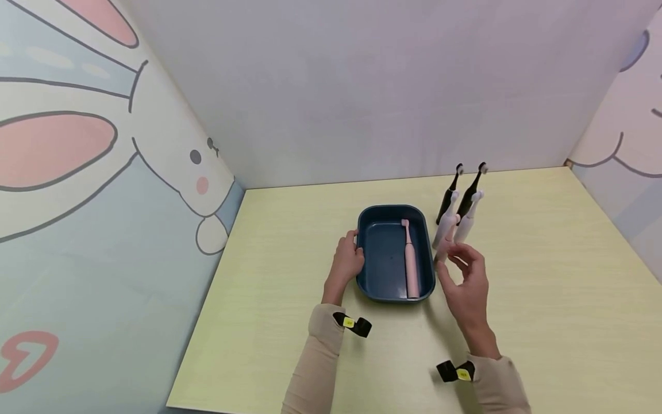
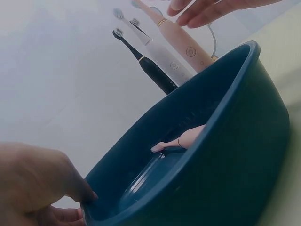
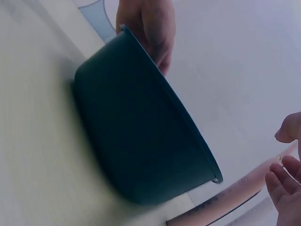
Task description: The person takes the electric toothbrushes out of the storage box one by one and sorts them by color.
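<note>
A dark blue plastic basin (image 1: 380,259) sits on the table, and a pink electric toothbrush (image 1: 411,267) lies inside along its right side. My left hand (image 1: 345,259) grips the basin's left rim, thumb inside and fingers outside. Just right of the basin, a second pink electric toothbrush (image 2: 188,47) stands upright. Around its neck, my right hand (image 1: 469,284) is held with thumb and fingers apart; in the right wrist view they do not close on it. Behind stand two white electric toothbrushes (image 1: 466,223) and two black ones (image 1: 469,198).
The pale yellow-green table (image 1: 289,253) meets a plain light wall (image 1: 362,115) behind the toothbrushes. Side panels with cartoon drawings (image 1: 170,172) flank it. The standing toothbrushes are close together beside the basin's right wall.
</note>
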Tool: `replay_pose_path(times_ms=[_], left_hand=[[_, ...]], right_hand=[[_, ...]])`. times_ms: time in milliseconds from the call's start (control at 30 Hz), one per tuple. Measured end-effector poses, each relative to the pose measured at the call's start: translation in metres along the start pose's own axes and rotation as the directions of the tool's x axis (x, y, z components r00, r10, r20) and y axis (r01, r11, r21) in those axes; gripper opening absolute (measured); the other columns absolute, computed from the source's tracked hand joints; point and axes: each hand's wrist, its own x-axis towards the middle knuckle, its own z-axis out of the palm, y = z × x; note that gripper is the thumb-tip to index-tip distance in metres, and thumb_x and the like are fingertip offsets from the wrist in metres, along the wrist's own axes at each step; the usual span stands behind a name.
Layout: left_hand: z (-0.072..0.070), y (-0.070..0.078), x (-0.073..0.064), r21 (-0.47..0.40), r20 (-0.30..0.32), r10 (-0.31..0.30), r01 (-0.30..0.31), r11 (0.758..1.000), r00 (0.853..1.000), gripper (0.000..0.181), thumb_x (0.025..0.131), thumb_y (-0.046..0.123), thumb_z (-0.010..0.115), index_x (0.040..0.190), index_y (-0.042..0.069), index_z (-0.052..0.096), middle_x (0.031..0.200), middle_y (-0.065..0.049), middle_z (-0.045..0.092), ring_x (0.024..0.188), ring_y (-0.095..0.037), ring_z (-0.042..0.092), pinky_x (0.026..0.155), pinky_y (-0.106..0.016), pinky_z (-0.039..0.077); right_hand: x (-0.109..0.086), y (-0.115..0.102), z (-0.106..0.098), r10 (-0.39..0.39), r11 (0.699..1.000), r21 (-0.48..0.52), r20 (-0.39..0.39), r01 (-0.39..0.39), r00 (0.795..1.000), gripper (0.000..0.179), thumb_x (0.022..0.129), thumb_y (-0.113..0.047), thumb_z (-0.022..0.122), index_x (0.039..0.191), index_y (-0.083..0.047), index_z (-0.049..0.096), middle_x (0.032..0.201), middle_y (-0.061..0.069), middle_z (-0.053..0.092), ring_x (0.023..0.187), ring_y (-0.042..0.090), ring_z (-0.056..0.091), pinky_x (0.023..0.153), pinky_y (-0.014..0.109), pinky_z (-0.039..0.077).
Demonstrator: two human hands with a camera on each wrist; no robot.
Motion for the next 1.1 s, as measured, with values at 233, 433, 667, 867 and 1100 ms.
replay_pose_path(times_ms=[233,433,667,867,1100], left_hand=[[0.0,-0.001,0.001,-0.002,0.001,-0.007,0.007,1.0,1.0,0.047,0.097,0.011,0.048,0.143,0.012,0.04,0.104,-0.01,0.051,0.087,-0.021,0.05,0.078,-0.036,0.044],[0.0,0.001,0.0,-0.008,0.004,-0.009,0.009,1.0,1.0,0.047,0.097,0.011,0.048,0.144,0.012,0.039,0.105,-0.01,0.051,0.088,-0.021,0.05,0.079,-0.036,0.045],[0.001,0.0,0.001,-0.006,0.002,-0.008,0.008,1.0,1.0,0.047,0.097,0.011,0.048,0.143,0.012,0.04,0.105,-0.011,0.051,0.088,-0.021,0.049,0.079,-0.036,0.044],[0.001,-0.001,0.001,-0.005,0.001,-0.002,0.002,1.0,1.0,0.047,0.097,0.011,0.048,0.144,0.011,0.04,0.105,-0.011,0.051,0.088,-0.022,0.049,0.079,-0.036,0.044],[0.001,-0.001,0.001,-0.007,-0.002,-0.005,0.005,1.0,1.0,0.047,0.097,0.011,0.048,0.144,0.011,0.039,0.105,-0.011,0.051,0.088,-0.022,0.05,0.078,-0.037,0.045]], right_hand=[[-0.006,0.012,0.016,-0.028,0.999,-0.016,0.115,0.03,0.993,0.048,0.076,0.02,0.063,0.121,0.014,0.049,0.115,0.029,0.052,0.105,0.016,0.055,0.091,0.012,0.044],[-0.007,0.019,0.029,0.114,0.982,-0.178,0.267,-0.067,0.957,0.051,0.083,0.006,0.066,0.129,0.006,0.044,0.123,0.024,0.052,0.112,0.031,0.054,0.095,0.035,0.047],[0.002,0.015,0.041,0.369,0.916,-0.315,0.414,-0.25,0.832,0.065,0.086,-0.003,0.065,0.14,0.007,0.031,0.135,0.027,0.039,0.12,0.039,0.046,0.098,0.053,0.043],[0.008,0.02,0.048,0.45,0.85,-0.481,0.455,-0.214,0.769,0.073,0.087,-0.013,0.065,0.144,0.008,0.025,0.14,0.028,0.033,0.128,0.041,0.037,0.104,0.055,0.035],[0.014,0.027,0.055,0.465,0.81,-0.568,0.465,-0.15,0.753,0.077,0.087,-0.019,0.065,0.144,0.011,0.021,0.143,0.035,0.026,0.132,0.047,0.028,0.107,0.058,0.028]])
